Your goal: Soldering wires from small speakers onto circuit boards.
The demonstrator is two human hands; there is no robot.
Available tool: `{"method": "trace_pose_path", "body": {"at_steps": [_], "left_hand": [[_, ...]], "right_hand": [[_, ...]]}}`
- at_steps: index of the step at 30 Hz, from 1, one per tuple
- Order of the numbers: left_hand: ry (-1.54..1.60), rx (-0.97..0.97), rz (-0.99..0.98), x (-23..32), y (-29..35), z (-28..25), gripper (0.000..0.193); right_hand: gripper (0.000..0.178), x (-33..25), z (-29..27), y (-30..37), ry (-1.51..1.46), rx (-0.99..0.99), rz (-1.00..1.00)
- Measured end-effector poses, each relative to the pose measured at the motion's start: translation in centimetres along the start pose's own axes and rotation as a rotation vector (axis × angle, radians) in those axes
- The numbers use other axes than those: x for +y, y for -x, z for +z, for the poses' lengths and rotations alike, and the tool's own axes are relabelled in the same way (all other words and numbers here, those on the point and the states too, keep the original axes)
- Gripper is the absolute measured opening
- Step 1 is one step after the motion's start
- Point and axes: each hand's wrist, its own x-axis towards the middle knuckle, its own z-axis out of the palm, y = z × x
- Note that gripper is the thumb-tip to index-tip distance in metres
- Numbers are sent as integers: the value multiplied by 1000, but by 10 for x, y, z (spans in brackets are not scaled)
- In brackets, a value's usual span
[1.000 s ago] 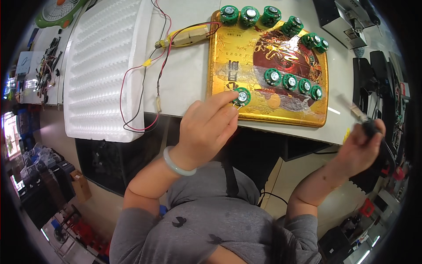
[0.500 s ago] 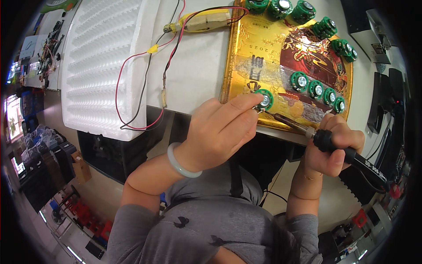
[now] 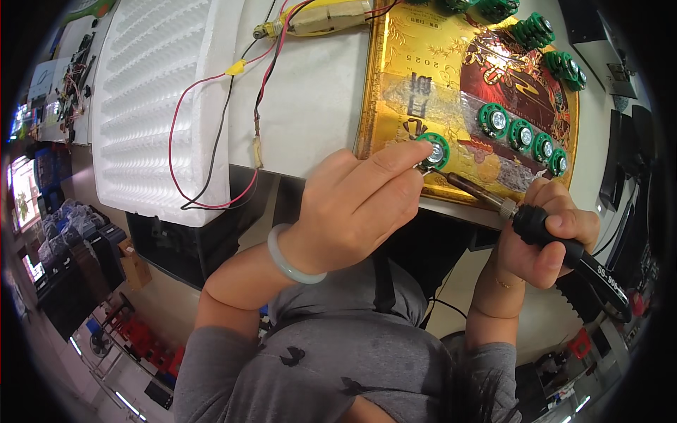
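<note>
My left hand point(image 3: 363, 204) is closed, thumb and fingers pinched at the near left edge of a small green-rimmed speaker point(image 3: 436, 151) with a silver centre. That speaker rests on a shiny gold box lid point(image 3: 395, 77). In my right hand point(image 3: 546, 233) is a soldering iron point(image 3: 476, 189) with a black handle, its fingers wrapped round the grip. The iron's tip points left and meets, or nearly meets, the speaker's near edge beside my left fingertips. Whether a wire is also pinched there is hidden by the fingers.
More green speakers point(image 3: 522, 135) stand in a row on the lid, with others point(image 3: 532, 30) along its far edge. Left of it lie red and black wires point(image 3: 257, 113) and a yellow-taped tool point(image 3: 324, 20). A white foam tray point(image 3: 159, 106) overhangs the table's front edge.
The view has shifted slightly, so the lid and both hands appear a little farther right. The grip on the speaker and on the soldering iron looks the same.
</note>
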Motion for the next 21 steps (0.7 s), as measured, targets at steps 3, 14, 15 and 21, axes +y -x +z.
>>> {"method": "trace_pose_path", "body": {"at_steps": [3,14,15,21], "left_hand": [[-9,2,2,0,1,0,17],[-8,-11,2,0,0,-1,18],[-9,-11,-2,0,0,-1,18],[-9,30,71,-6,2,3,15]], "right_hand": [[36,1,0,0,-5,-1,-5],[36,-1,3,-1,-3,-18,-24],[30,1,4,-2,-3,-31,-60],[23,2,4,-3,-10,-45,-101]]}}
